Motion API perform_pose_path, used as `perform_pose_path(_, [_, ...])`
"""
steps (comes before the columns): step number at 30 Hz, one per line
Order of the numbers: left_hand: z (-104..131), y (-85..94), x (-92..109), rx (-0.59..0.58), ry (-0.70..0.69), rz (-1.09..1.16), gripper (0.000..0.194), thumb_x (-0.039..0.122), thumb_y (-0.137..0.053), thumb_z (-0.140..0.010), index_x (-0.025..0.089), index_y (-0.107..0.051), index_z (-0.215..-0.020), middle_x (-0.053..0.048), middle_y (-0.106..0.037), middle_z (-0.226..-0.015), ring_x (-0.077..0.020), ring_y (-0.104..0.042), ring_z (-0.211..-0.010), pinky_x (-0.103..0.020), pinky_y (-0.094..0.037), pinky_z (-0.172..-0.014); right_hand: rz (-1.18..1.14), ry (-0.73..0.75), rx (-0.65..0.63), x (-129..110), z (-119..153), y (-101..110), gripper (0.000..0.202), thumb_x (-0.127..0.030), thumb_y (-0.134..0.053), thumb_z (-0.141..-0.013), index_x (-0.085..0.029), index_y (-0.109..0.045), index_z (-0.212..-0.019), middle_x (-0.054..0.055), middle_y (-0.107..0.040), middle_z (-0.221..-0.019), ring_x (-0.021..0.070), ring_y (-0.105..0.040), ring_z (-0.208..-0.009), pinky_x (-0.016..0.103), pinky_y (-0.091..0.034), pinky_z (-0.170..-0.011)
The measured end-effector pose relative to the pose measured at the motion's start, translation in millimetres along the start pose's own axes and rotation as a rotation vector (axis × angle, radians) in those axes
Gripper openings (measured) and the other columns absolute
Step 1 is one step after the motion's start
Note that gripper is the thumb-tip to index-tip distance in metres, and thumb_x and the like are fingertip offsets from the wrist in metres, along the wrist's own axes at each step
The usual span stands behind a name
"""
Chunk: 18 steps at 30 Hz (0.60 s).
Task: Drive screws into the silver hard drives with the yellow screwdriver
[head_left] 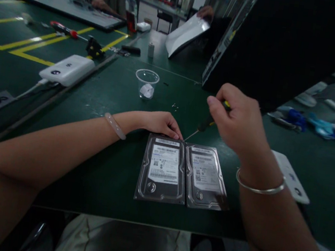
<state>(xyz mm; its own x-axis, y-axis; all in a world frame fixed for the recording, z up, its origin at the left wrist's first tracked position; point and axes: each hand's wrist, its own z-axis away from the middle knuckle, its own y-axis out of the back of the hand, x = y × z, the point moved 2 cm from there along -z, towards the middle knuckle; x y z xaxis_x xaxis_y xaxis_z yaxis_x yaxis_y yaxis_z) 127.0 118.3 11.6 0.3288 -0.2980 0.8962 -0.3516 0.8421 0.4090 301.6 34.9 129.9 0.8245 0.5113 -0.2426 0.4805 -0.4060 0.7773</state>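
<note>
Two hard drives lie side by side, labels up: the left hard drive [160, 191] and the right hard drive [217, 182]. My right hand [237, 116] grips a screwdriver [207, 123] with a black and yellow handle. Its thin shaft slants down to the top right corner of the left drive. My left hand [164, 124] rests at that drive's top edge, fingertips drawn together beside the screwdriver tip; whatever they pinch is too small to make out. Several tiny screws [174, 107] lie loose on the green table beyond this hand.
A clear plastic cup [147, 75] with crumpled white material stands farther back. White power strips [66, 69] lie at left and right. A large black panel [284, 46] rises at back right. Another red-handled screwdriver [63, 30] lies at left. Other people work across the table.
</note>
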Motion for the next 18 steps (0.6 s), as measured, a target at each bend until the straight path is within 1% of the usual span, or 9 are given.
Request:
perform_pose_path(2, [0,0.3,0,-0.001,-0.004,-0.014,0.026,0.033,-0.07,-0.085,0.022,-0.079,-0.107,-0.003,-0.079,-0.104,-0.014,-0.07,-0.087,-0.025,-0.05,-0.082,-0.069,0.032,-0.022,-3,1,-2,0.018,-0.029,-0.051,-0.094,-0.025,-0.051,-0.076,0.003,-0.058,-0.076,0.021,-0.056,-0.075,0.039,-0.046,-0.075])
perform_pose_path(4, [0,0.5,0,-0.003,-0.003,-0.029,0.028,0.034,-0.07,-0.085,0.022,-0.078,-0.108,-0.004,-0.079,-0.104,-0.014,-0.07,-0.086,-0.025,-0.049,-0.083,-0.168,0.074,-0.075,-3,2,-2,0.013,-0.025,-0.046,-0.093,-0.025,-0.055,-0.084,0.006,-0.062,-0.088,0.0225,-0.059,-0.086,0.041,-0.048,-0.082])
perform_pose_path(7, [0,0.6,0,-0.006,0.004,-0.03,0.029,0.036,-0.069,-0.085,0.021,-0.078,-0.109,-0.004,-0.078,-0.105,-0.0145,-0.07,-0.086,-0.026,-0.049,-0.083,-0.316,0.111,-0.147,-2,2,1,0.017,-0.017,-0.043,-0.087,-0.023,-0.058,-0.091,0.007,-0.065,-0.099,0.0228,-0.06,-0.093,0.042,-0.048,-0.087])
perform_pose_path(9, [0,0.6,0,-0.002,0.006,-0.03,0.029,0.035,-0.07,-0.085,0.022,-0.078,-0.109,-0.004,-0.078,-0.106,-0.0148,-0.07,-0.086,-0.026,-0.049,-0.083,-0.401,0.117,-0.161,-1,1,3,0.021,-0.014,-0.042,-0.082,-0.022,-0.06,-0.091,0.008,-0.067,-0.102,0.0226,-0.061,-0.098,0.041,-0.049,-0.087])
perform_pose_path(10, [0,0.6,0,0.001,0.006,-0.034,0.028,0.035,-0.07,-0.085,0.022,-0.078,-0.108,-0.004,-0.078,-0.106,-0.015,-0.07,-0.087,-0.026,-0.049,-0.083,-0.441,0.11,-0.165,-2,1,3,0.021,-0.013,-0.042,-0.082,-0.021,-0.061,-0.09,0.008,-0.069,-0.104,0.0217,-0.062,-0.102,0.04,-0.049,-0.089])
perform_pose_path(13, [0,0.6,0,0.006,-0.006,-0.039,0.028,0.035,-0.07,-0.085,0.022,-0.079,-0.108,-0.004,-0.078,-0.105,-0.0163,-0.07,-0.09,-0.027,-0.05,-0.086,-0.549,0.068,-0.187,-5,1,-2,0.017,-0.017,-0.049,-0.091,-0.02,-0.066,-0.094,0.005,-0.073,-0.115,0.0177,-0.066,-0.111,0.034,-0.051,-0.094])
perform_pose_path(15, [0,0.4,0,0.002,-0.02,-0.038,0.027,0.034,-0.07,-0.085,0.022,-0.079,-0.108,-0.004,-0.078,-0.105,-0.0172,-0.071,-0.092,-0.028,-0.05,-0.088,-0.578,0.043,-0.159,-7,1,-7,0.013,-0.025,-0.058,-0.092,-0.022,-0.07,-0.095,0.002,-0.076,-0.11,0.0167,-0.069,-0.105,0.033,-0.052,-0.09])
perform_pose_path(17, [0,0.3,1,0.003,-0.018,-0.038,0.027,0.034,-0.07,-0.086,0.022,-0.079,-0.108,-0.004,-0.078,-0.105,-0.0172,-0.071,-0.092,-0.028,-0.05,-0.089,-0.567,0.007,-0.074,-7,1,-12,0.01,-0.03,-0.065,-0.089,-0.023,-0.071,-0.086,0.0,-0.076,-0.092,0.0158,-0.069,-0.087,0.031,-0.054,-0.08])
perform_pose_path(18, [0,0.3,1,0.005,-0.012,-0.039,0.026,0.034,-0.07,-0.086,0.022,-0.079,-0.107,-0.003,-0.078,-0.105,-0.0169,-0.071,-0.092,-0.028,-0.05,-0.088,-0.545,-0.018,-0.031,-7,2,-14,0.013,-0.032,-0.067,-0.088,-0.023,-0.07,-0.08,-0.001,-0.074,-0.082,0.0149,-0.067,-0.078,0.03,-0.053,-0.074])
